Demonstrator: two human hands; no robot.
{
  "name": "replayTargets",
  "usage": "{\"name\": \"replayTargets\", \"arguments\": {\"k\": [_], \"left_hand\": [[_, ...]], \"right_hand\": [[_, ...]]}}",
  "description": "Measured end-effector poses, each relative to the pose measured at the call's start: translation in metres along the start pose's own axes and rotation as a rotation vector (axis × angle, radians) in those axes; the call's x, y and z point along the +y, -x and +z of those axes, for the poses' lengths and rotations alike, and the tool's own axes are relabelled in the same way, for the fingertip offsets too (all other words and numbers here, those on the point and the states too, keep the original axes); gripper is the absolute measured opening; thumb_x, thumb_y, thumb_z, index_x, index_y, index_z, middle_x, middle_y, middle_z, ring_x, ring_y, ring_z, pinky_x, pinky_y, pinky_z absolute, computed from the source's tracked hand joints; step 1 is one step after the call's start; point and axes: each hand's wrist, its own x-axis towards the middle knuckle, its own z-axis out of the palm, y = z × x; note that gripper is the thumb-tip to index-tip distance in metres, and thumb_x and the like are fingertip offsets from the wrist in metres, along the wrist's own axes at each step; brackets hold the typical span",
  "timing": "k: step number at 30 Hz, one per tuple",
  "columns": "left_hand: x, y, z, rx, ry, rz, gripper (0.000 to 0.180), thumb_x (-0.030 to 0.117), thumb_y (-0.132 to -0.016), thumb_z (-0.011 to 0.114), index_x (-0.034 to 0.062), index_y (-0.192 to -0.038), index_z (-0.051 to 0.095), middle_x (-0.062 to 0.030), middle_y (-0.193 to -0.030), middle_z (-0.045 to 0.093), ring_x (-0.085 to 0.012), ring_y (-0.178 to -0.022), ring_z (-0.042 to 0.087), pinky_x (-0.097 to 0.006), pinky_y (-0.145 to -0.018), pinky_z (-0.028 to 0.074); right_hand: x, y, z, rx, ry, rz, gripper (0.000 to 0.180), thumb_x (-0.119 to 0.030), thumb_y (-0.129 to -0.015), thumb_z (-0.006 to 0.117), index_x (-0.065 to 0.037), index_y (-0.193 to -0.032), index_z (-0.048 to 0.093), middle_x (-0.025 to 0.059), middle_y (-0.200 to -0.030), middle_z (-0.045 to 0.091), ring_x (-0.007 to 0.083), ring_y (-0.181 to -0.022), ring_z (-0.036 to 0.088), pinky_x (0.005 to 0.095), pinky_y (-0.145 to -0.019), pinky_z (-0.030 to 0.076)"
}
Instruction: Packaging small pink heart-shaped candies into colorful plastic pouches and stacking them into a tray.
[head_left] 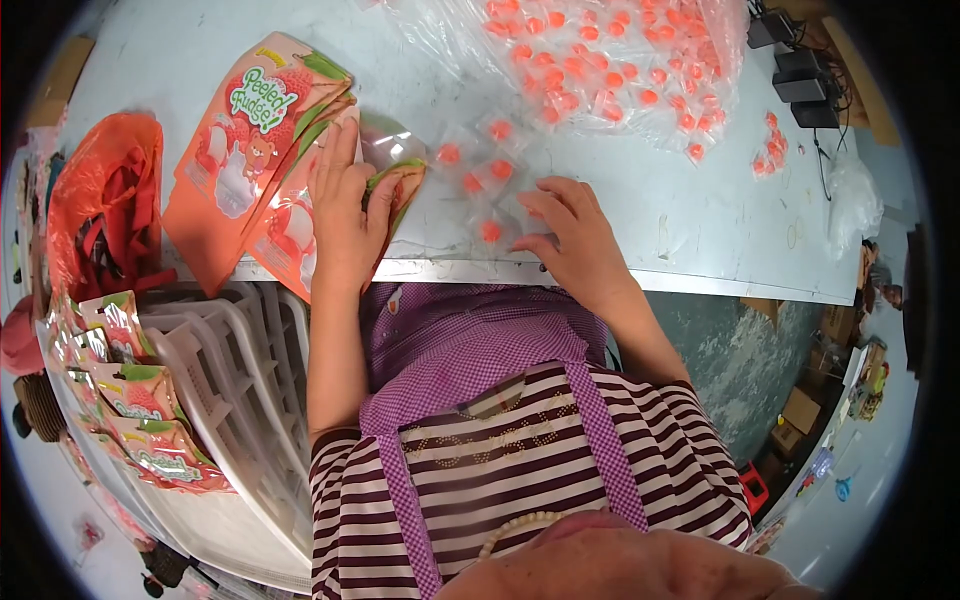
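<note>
My left hand lies on an orange printed pouch at the table's near edge, thumb and fingers pinching its top open. A stack of the same pouches fans out to its left. My right hand rests flat on the table with its fingertips on small clear packets, each holding an orange round sweet. Several such sweet packets lie between the two hands.
A big clear bag full of orange sweet packets lies at the far side of the grey table. White plastic stools stand at lower left beside filled pouches. An orange plastic bag sits at left. Black boxes at far right.
</note>
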Motion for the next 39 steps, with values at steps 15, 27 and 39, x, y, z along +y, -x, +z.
{"name": "replayTargets", "arguments": {"k": [15,27,39], "left_hand": [[-0.003,-0.001,0.001,0.003,0.006,0.006,0.018,0.013,-0.082,0.064,0.0012,-0.085,0.051,-0.0194,-0.140,0.040,-0.0391,-0.131,0.033,-0.048,-0.106,0.024],[-0.002,-0.002,-0.001,-0.024,-0.001,-0.007,0.017,0.012,-0.082,0.064,0.0012,-0.086,0.051,-0.0190,-0.140,0.039,-0.0385,-0.131,0.033,-0.047,-0.107,0.023],[0.000,-0.003,0.000,-0.036,-0.002,-0.008,0.016,0.010,-0.083,0.062,0.0018,-0.087,0.049,-0.0202,-0.140,0.039,-0.0378,-0.132,0.032,-0.047,-0.107,0.023]], "right_hand": [[0.026,-0.071,-0.017,0.277,0.395,-0.105,0.035,-0.007,-0.076,0.066,-0.006,-0.110,0.060,0.0121,-0.120,0.053,0.0309,-0.102,0.048,0.0384,-0.088,0.044],[0.057,-0.015,-0.028,0.213,0.256,-0.042,0.036,0.000,-0.074,0.066,-0.008,-0.108,0.062,0.0093,-0.124,0.054,0.0265,-0.099,0.052,0.0341,-0.084,0.046],[0.048,-0.018,-0.028,0.178,0.352,-0.057,0.036,-0.004,-0.076,0.066,-0.009,-0.111,0.061,0.0093,-0.115,0.055,0.0269,-0.101,0.049,0.0338,-0.087,0.043]]}}
